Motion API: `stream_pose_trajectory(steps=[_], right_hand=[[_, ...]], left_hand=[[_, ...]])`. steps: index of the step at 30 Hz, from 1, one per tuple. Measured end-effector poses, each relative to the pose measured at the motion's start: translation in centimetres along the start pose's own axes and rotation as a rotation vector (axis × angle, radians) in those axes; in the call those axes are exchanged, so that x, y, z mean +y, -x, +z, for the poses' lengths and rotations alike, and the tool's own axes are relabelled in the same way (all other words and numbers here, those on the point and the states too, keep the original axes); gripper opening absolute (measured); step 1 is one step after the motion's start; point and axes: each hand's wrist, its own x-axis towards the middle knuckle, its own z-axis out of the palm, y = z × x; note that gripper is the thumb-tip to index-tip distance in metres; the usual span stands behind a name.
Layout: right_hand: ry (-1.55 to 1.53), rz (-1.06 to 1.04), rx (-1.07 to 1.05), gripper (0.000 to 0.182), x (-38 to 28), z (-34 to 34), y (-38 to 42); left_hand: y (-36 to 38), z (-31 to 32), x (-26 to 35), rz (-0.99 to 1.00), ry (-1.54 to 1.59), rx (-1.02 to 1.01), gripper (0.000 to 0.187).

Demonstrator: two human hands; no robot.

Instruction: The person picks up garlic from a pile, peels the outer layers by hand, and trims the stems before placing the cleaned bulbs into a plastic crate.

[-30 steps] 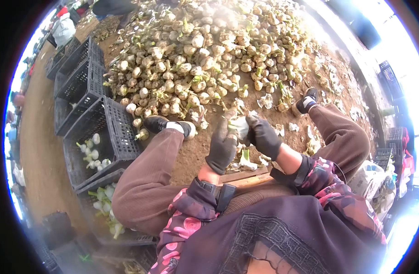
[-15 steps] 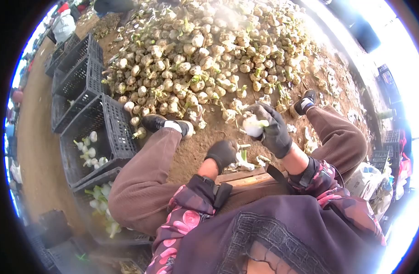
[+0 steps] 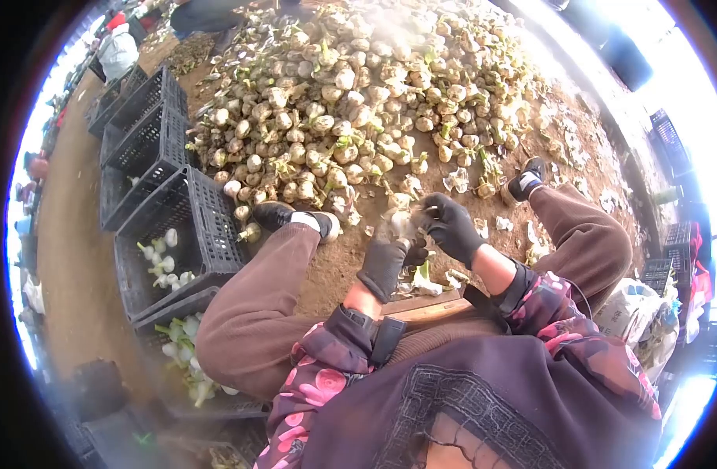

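A pale garlic bulb [image 3: 404, 223], slightly blurred, is held up between my two dark-gloved hands. My left hand [image 3: 384, 264] is closed round its lower left side. On the other side, my right hand [image 3: 455, 228] has bent fingers pressed against the bulb; its fingertips are partly smeared. Below the hands lie cut green-white stalks and peelings [image 3: 423, 277], by a wooden board [image 3: 430, 306] between my legs. Ahead spreads a large heap of untrimmed garlic bulbs [image 3: 335, 102] on the dirt floor.
At my left, black plastic crates [image 3: 218, 227] stand in a row; two hold white garlic bulbs [image 3: 161, 258]. My shoes [image 3: 276, 216] rest at the heap's near edge. A white sack [image 3: 628, 309] stands at my right. Another person [image 3: 118, 48] is at the far left.
My right hand has brought the garlic leftward and lower. My left hand has risen from near the board to meet it, and both hands are now together. The view has shifted slightly.
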Motion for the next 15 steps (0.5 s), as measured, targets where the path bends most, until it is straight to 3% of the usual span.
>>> stream_pose_trajectory(steps=[2, 3, 4, 5, 9, 11, 12, 13, 14, 15], right_hand=[[0.777, 0.107, 0.106, 0.04, -3.2, 0.4, 0.7], [0.761, 0.142, 0.017, 0.05, -4.2, 1.1, 1.1], [0.857, 0.105, 0.015, 0.035, -4.8, 1.7, 1.3], [0.835, 0.12, 0.014, 0.032, -4.6, 1.7, 1.2], [0.823, 0.029, 0.074, 0.024, -3.7, 1.8, 1.5], [0.803, 0.035, 0.145, 0.023, -3.0, 1.2, 1.4], [0.784, 0.04, 0.214, 0.022, -2.4, 0.7, 1.2], [0.612, 0.114, 0.232, 0.019, -1.0, -0.4, 0.6], [0.169, 0.178, 0.174, 0.018, -0.3, -1.0, 0.1], [0.161, 0.165, 0.19, 0.018, 0.5, -1.6, -0.1]], left_hand=[[0.6, 1.1, 1.0, 0.024, -0.064, 0.079, 0.06], [1.4, 2.2, 2.5, 0.105, -0.397, 0.166, 0.064], [2.0, 2.9, 3.4, 0.185, -0.731, 0.249, 0.069], [1.5, 2.6, 2.9, 0.094, -0.687, 0.257, 0.078], [1.6, 2.3, 2.9, 0.071, -0.775, 0.202, 0.072], [1.2, 1.8, 1.8, 0.099, -0.347, 0.111, 0.065], [1.2, 1.5, 1.2, 0.097, -0.349, 0.107, 0.065], [1.3, 1.6, 1.5, 0.119, -0.223, 0.04, 0.061], [1.6, 2.0, 2.5, 0.141, -0.097, -0.03, 0.058], [2.3, 2.5, 3.6, -0.007, 0.06, -0.062, 0.056]])
